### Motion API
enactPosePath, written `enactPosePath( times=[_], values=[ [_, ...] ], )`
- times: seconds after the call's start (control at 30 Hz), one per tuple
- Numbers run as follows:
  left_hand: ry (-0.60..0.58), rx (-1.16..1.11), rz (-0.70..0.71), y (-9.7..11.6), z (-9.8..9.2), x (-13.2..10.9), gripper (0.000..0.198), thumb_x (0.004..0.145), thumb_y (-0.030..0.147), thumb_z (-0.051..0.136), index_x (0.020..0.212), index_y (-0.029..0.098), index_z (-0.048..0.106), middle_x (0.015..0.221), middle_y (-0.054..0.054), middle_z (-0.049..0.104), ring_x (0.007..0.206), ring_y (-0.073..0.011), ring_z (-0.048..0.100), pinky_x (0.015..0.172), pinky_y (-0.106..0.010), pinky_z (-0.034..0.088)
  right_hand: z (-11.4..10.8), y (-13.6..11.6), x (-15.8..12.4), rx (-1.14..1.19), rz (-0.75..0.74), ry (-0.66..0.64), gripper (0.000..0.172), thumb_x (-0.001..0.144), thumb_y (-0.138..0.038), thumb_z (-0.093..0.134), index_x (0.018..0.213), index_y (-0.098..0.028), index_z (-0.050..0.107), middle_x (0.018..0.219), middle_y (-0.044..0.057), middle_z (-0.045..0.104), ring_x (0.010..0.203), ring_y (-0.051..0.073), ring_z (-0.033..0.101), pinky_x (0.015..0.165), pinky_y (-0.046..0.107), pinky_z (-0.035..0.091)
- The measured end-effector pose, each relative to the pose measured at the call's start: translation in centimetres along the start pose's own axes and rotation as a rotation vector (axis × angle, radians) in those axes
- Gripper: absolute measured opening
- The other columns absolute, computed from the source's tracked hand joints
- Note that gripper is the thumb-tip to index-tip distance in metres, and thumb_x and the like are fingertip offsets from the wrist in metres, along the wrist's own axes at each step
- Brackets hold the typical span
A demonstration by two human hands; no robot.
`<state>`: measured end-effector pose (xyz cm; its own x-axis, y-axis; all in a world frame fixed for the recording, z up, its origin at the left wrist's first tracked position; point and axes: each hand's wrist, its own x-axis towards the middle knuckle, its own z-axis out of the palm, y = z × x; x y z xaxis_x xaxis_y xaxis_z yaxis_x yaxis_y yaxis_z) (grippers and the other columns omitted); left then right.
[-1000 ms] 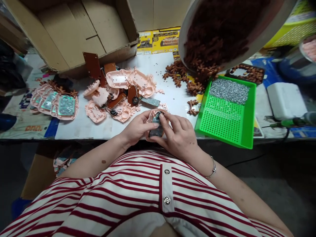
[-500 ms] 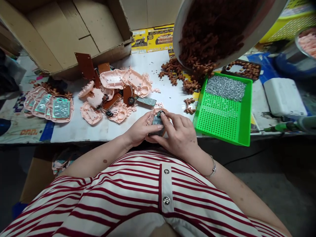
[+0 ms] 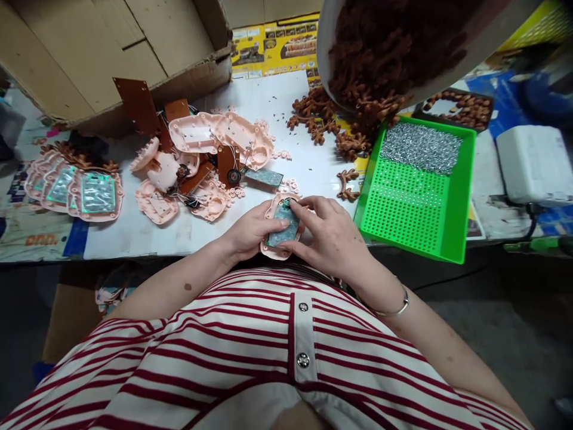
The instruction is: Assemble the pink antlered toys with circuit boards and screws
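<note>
Close to my body, at the table's front edge, my left hand (image 3: 250, 230) grips a pink plastic shell (image 3: 276, 253) by its left side, thumb across the front. A circuit board (image 3: 285, 229) with a shiny grey-green face lies inside the shell. My right hand (image 3: 329, 233) closes round the shell's right side, its index finger at the top of the board and its thumb near the lower part. Whether those right fingers pinch a small part I cannot tell. Left of my hands is a heap of pink shells (image 3: 197, 132), brown boards (image 3: 136, 106) and wired round speakers (image 3: 233, 176).
A green perforated tray (image 3: 414, 212) of silver screws (image 3: 421, 146) stands to the right. Behind it, a tipped white tub spills brown antler-shaped parts (image 3: 349, 143). Filled pink shells (image 3: 97, 194) overlap at far left, below a cardboard box (image 3: 179, 89). A white box (image 3: 532, 164) sits far right.
My right thumb and palm have drawn back a little, so more of the board and the shell's lower end shows. The camera view has shifted slightly. My left hand keeps its hold.
</note>
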<state>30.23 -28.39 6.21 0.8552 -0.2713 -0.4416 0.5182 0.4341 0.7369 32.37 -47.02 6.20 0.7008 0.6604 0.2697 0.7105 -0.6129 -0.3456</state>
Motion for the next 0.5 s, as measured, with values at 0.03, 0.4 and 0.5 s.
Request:
enactPosePath(
  times=[0.03,0.4,0.5],
  values=[
    [0.002,-0.006,-0.006,0.0,0.0,0.1,0.049,0.068,0.015,0.083,0.113,0.014,0.065,0.092,-0.005,0.074,0.079,-0.0176,0.07,0.076,-0.029,0.053,0.0,0.1,0.0,0.004,-0.004,-0.001,0.069,0.091,-0.063,0.06,0.137,-0.012,0.06,0.121,0.021,0.065,0.103,0.034,0.06,0.085,0.049,0.052],
    [0.029,-0.015,-0.041,0.4,0.0,0.5,0.045,0.064,0.013,0.083,0.106,0.013,0.065,0.088,-0.003,0.072,0.078,-0.0166,0.068,0.078,-0.031,0.054,0.7,2.0,0.1,0.269,0.025,0.021,0.047,0.1,-0.047,0.051,0.134,-0.018,0.065,0.12,0.015,0.063,0.104,0.027,0.06,0.09,0.045,0.053],
    [0.019,0.002,-0.045,0.5,-0.1,0.6,0.045,0.065,0.013,0.083,0.106,0.013,0.065,0.09,-0.004,0.072,0.08,-0.0177,0.069,0.08,-0.032,0.054,0.8,1.7,0.2,0.241,0.027,0.025,0.048,0.101,-0.047,0.049,0.134,-0.016,0.065,0.12,0.016,0.062,0.104,0.028,0.06,0.09,0.045,0.054]
  ],
)
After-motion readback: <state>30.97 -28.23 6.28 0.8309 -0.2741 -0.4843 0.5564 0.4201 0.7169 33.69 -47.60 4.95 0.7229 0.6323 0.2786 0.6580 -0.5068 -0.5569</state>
